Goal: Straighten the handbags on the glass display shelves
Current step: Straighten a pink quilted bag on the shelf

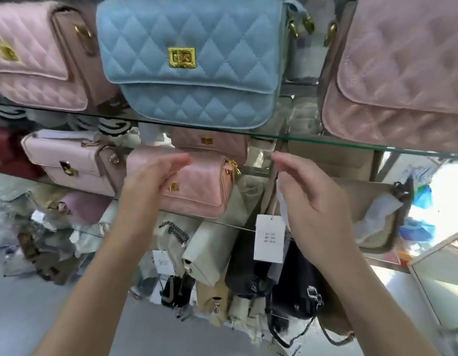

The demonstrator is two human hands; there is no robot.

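Left hand [151, 181] is raised with fingers straight, holding nothing, before the pink quilted handbag [204, 196] on the lower glass shelf [238, 226]; contact is unclear through blur. Blue quilted handbag [194, 60] stands above. Right hand [307, 194] has fingers loose and is empty.

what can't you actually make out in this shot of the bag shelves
Head view only:
White price tag: print too small and blurred to read.
Large pink quilted bag, top right: cut off by the frame edges.
Small pink bag, middle shelf: left part hidden behind the left hand; contact unclear.
Dark red bag: cut off by the left edge, blurred.
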